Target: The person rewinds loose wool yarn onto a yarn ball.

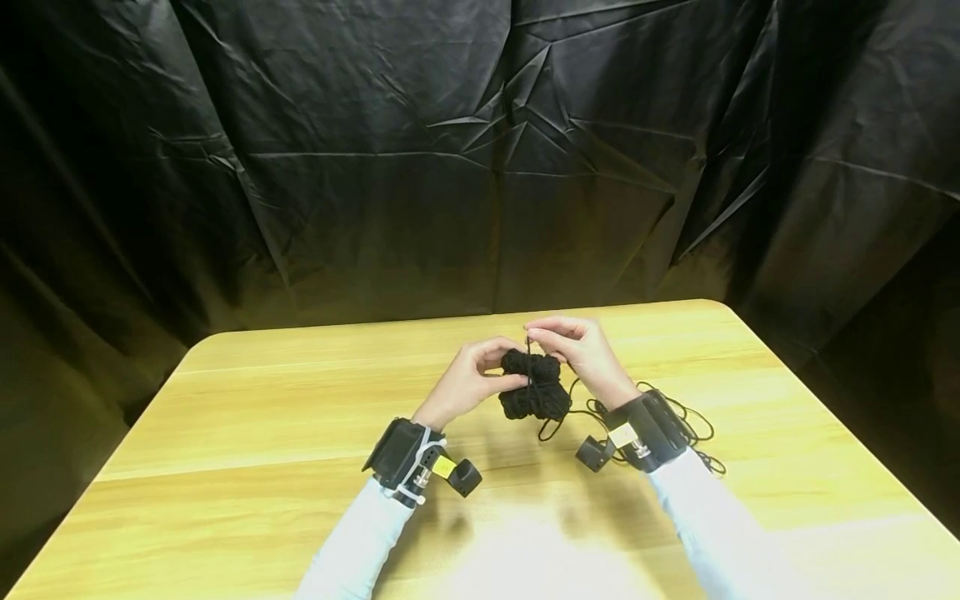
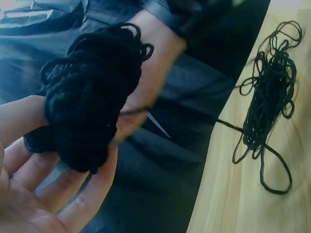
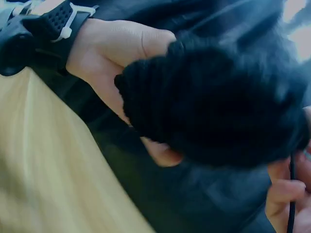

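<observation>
A bundle of black yarn (image 1: pixel 537 403), pinched in at its middle, is held up over the table between both hands. My left hand (image 1: pixel 467 385) grips it from the left, thumb on the near side and fingers behind. In the left wrist view, that thumb and the spread fingers hold the looped yarn bundle (image 2: pixel 92 97). At the bundle's upper right, my right hand (image 1: pixel 588 354) pinches a strand of yarn (image 1: pixel 528 343) that runs up from the bundle's middle. The right wrist view shows the strand (image 3: pixel 291 208) by the right hand's curled fingers (image 3: pixel 284 191), partly hidden behind the bundle.
A loose tangle of the same yarn (image 2: pixel 269 99) lies on the wooden table (image 1: pixel 300 400), partly under my right forearm in the head view. A strand links it toward the hands. Black sheeting (image 1: pixel 375 208) hangs behind the table. Each wrist wears a strapped-on camera.
</observation>
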The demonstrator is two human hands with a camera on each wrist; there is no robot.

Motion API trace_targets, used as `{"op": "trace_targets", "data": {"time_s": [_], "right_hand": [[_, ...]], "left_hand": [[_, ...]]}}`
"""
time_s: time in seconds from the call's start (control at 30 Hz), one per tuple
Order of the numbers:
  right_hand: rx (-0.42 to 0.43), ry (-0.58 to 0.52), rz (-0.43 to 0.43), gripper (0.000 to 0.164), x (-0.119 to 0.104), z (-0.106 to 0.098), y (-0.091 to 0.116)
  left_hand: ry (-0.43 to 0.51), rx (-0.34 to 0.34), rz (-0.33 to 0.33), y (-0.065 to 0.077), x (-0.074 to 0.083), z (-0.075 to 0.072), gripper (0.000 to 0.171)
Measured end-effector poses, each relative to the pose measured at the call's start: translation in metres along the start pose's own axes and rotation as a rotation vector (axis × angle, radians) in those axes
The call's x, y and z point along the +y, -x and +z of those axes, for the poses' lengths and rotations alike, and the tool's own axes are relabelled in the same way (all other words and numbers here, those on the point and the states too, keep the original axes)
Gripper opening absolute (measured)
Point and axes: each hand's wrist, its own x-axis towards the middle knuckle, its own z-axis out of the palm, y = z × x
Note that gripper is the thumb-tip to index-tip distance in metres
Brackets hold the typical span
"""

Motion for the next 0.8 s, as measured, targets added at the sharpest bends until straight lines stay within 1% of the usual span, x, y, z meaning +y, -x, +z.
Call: {"op": "trace_targets", "data": {"time_s": [0.07,0.13,0.17,0.23,0.33,0.43,0.47,0.5,0.57,0.67,0.73,0.8], "right_hand": [[-0.017,-0.107,0.024,0.014,0.008,0.001,0.0],[-0.042,-0.184,0.052,0.021,0.016,0.002,0.002],[-0.056,-0.211,0.065,0.023,0.02,0.002,0.004],[-0.081,-0.218,0.09,0.026,0.027,0.002,0.008],[-0.105,-0.12,0.076,0.022,0.037,0.003,0.013],[-0.092,0.026,0.052,0.014,0.045,0.006,0.016],[-0.088,0.059,0.052,0.011,0.046,0.007,0.017],[-0.086,0.075,0.061,0.011,0.048,0.008,0.018],[-0.107,0.091,0.071,0.017,0.049,0.012,0.02],[-0.156,0.124,0.084,0.023,0.044,0.017,0.025],[-0.185,0.18,0.057,0.024,0.038,0.019,0.029],[-0.208,0.238,0.032,0.023,0.031,0.02,0.032]], "left_hand": [[0.006,0.006,-0.01,0.0,0.001,0.0,0.028],[0.018,0.028,-0.015,0.0,0.002,0.0,0.028],[0.025,0.041,-0.017,0.001,0.002,0.0,0.028],[0.043,0.067,-0.021,0.001,0.003,0.0,0.028],[0.069,0.099,-0.025,0.001,0.002,-0.001,0.027],[0.064,0.144,-0.025,0.0,0.0,-0.002,0.029],[0.057,0.169,-0.025,0.0,0.0,-0.002,0.029],[0.052,0.198,-0.025,0.0,-0.001,-0.003,0.029],[0.04,0.27,-0.019,-0.001,-0.002,-0.004,0.03],[0.038,0.376,-0.006,-0.001,-0.003,-0.007,0.029],[0.039,0.432,0.002,-0.001,-0.003,-0.009,0.029],[0.04,0.465,-0.002,-0.001,-0.003,-0.01,0.03]]}}
